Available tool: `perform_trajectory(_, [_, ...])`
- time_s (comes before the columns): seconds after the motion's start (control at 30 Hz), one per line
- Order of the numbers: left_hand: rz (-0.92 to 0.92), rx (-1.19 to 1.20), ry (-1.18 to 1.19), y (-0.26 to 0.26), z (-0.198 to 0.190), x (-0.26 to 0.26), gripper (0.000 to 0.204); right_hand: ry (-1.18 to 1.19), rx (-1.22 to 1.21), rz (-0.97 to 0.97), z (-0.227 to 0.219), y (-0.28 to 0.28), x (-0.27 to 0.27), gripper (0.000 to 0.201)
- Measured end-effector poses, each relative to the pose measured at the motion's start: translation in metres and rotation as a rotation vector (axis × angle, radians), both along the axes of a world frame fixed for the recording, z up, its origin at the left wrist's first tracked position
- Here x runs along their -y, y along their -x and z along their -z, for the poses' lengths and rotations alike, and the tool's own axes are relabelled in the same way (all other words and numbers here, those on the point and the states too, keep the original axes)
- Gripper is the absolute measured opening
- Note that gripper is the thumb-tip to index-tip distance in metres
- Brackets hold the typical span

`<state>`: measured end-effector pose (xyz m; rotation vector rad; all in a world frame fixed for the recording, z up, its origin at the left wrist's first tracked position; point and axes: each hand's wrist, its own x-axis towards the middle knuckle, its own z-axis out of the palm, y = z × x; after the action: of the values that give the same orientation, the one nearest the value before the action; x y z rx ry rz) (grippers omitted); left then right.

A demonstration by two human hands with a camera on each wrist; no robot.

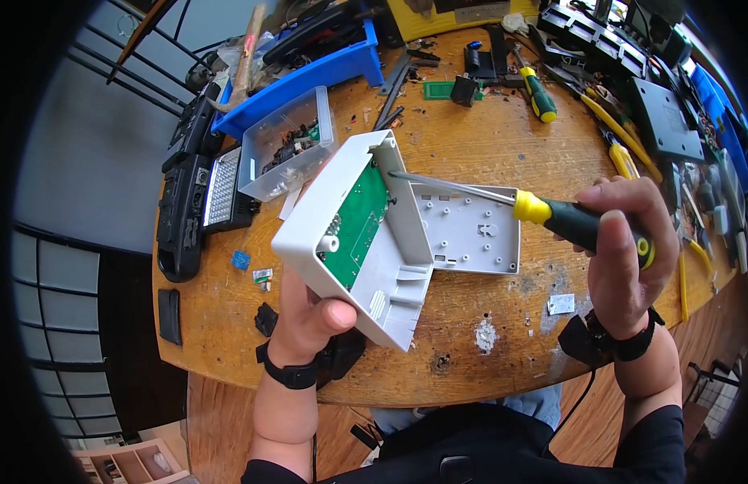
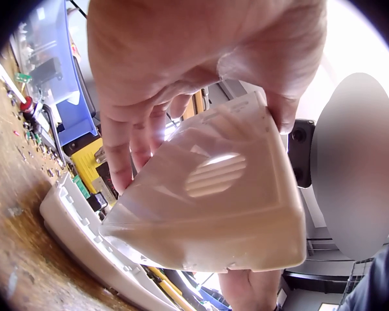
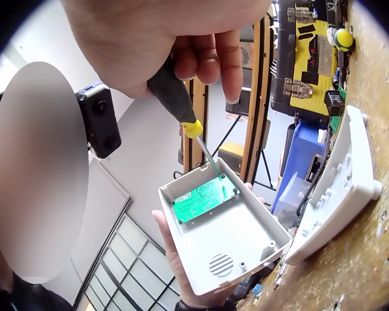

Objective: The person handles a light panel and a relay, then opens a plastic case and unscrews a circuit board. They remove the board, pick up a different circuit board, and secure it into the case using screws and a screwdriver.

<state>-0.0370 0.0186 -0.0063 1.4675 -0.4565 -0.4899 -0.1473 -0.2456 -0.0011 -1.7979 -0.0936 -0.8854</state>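
My left hand (image 1: 309,319) holds a white plastic housing (image 1: 390,310) tilted above the bench, thumb along its lower wall and fingers behind it. Inside the housing a green circuit board (image 3: 206,199) is seated, with dark screws at its corners. My right hand (image 1: 636,250) grips a screwdriver (image 1: 579,224) by its black and yellow handle. In the right wrist view the blade reaches into the housing, its tip right at one corner of the board. The slotted vent (image 2: 215,175) of the housing faces the left wrist camera. A matching white cover (image 1: 470,230) lies inside-up behind the housing.
A clear plastic bin (image 1: 261,173) of small parts and a blue tray (image 1: 309,85) stand at the back left. Another screwdriver (image 1: 538,95) lies at the back, and yellow-handled pliers (image 1: 620,157) on the right. White crumbs (image 1: 486,335) lie near the front edge.
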Motion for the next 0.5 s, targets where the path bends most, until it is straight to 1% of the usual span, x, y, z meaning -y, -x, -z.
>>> perform_trajectory(0.1, [0.022, -0.027, 0.015, 0.0, 0.0, 0.001, 0.122, -0.055, -0.045, -0.001, 0.0, 0.0, -0.001, 0.022])
perform_trajectory(0.2, [0.031, 0.032, 0.034, 0.001, -0.005, 0.005, 0.12, -0.057, -0.02, -0.011, 0.002, 0.0, 0.0, 0.024])
perform_trajectory(0.5, [0.054, -0.001, -0.024, 0.003, -0.002, -0.008, 0.114, -0.058, -0.009, -0.019, 0.003, -0.001, 0.0, 0.024])
